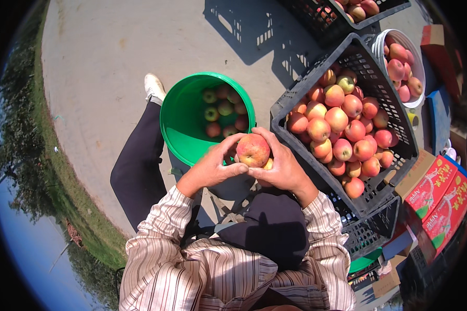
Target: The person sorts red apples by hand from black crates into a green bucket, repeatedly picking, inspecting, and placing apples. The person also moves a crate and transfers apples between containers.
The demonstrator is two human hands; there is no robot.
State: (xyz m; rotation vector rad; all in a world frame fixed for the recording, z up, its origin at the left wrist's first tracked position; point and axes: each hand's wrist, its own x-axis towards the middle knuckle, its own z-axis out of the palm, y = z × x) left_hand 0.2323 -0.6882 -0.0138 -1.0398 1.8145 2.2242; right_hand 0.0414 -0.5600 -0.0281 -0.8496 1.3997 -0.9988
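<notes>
Both my hands are together over the near rim of a green plastic bucket. Between them is a red and yellow apple, with part of another apple showing below it. My left hand curls around the left side; a further bit of apple shows inside its fingers. My right hand cups the right side, thumb tips nearly meeting. Several apples lie in the bottom of the bucket. To the right, a black plastic crate holds many red and yellow apples.
A white bucket of apples stands beyond the crate, and another black crate of apples is at the top. Red printed apple cartons lie at the right. My knee is just below my hands. Concrete ground extends left.
</notes>
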